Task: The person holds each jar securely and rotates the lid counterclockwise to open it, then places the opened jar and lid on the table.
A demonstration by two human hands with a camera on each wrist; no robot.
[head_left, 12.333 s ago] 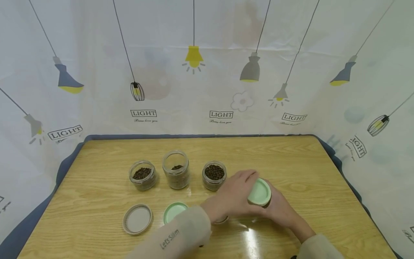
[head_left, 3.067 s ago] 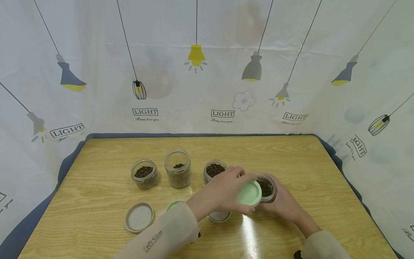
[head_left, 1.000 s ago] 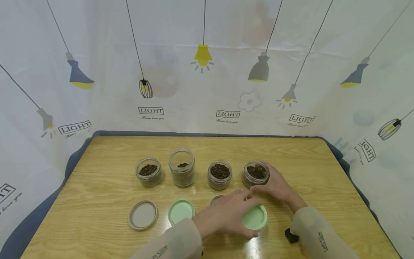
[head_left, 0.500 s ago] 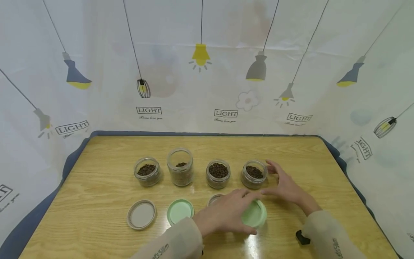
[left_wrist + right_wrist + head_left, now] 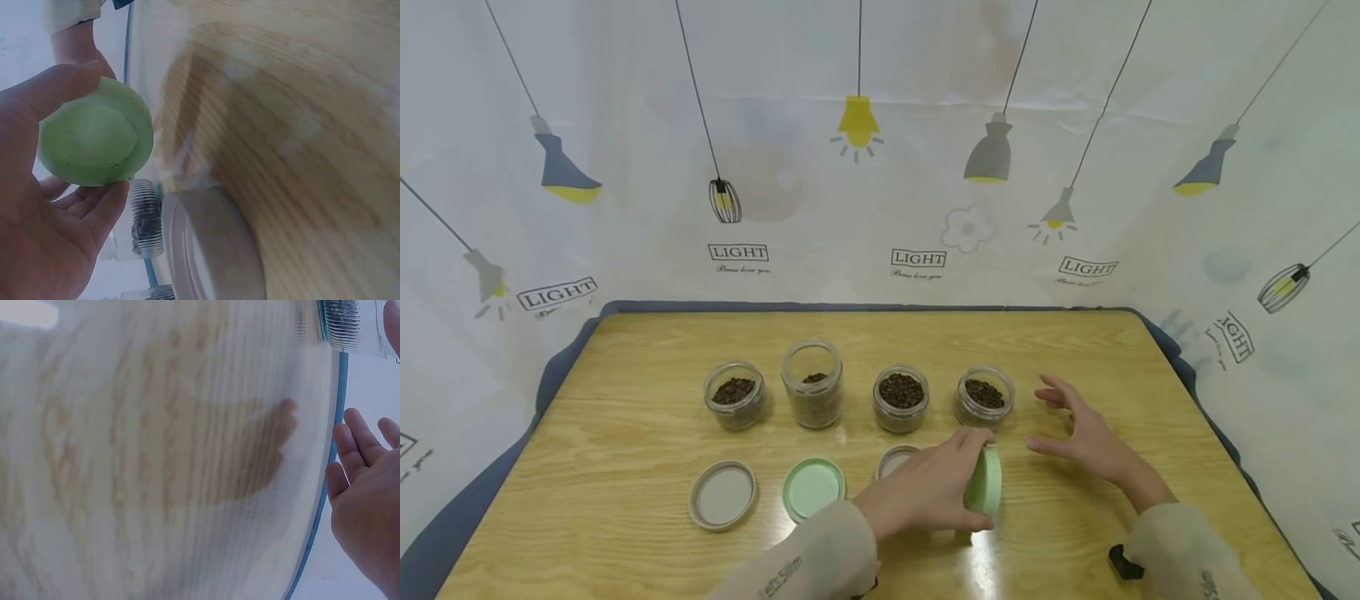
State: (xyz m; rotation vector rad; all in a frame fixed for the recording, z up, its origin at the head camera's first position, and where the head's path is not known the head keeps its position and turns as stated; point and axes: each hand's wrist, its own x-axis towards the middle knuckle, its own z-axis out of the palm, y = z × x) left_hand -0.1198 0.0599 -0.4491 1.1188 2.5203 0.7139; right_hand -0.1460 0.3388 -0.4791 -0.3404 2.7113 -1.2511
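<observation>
My left hand (image 5: pixel 928 487) pinches a green jar lid (image 5: pixel 989 483) by its rim, thumb on one side and fingers on the other. The lid is tilted on edge over the table; the left wrist view shows its round face (image 5: pixel 94 137) and the fingers about it. To the right, my right hand (image 5: pixel 1093 437) holds nothing, its fingers spread and loosely bent. It is apart from the nearest glass jar (image 5: pixel 985 398), which stands without a lid and contains dark beans that look like coffee beans.
Three more open jars of beans stand left of it: a short one (image 5: pixel 901 400), a tall one (image 5: pixel 812 385) and another short one (image 5: pixel 735 396). In front lie a grey lid (image 5: pixel 722 495), a green lid (image 5: pixel 814 489) and a partly covered grey lid (image 5: pixel 895 460).
The right hand has let go of the rightmost jar and drawn back to the right. The green lid, taken off that jar earlier, has been tipped on edge in the left hand.
</observation>
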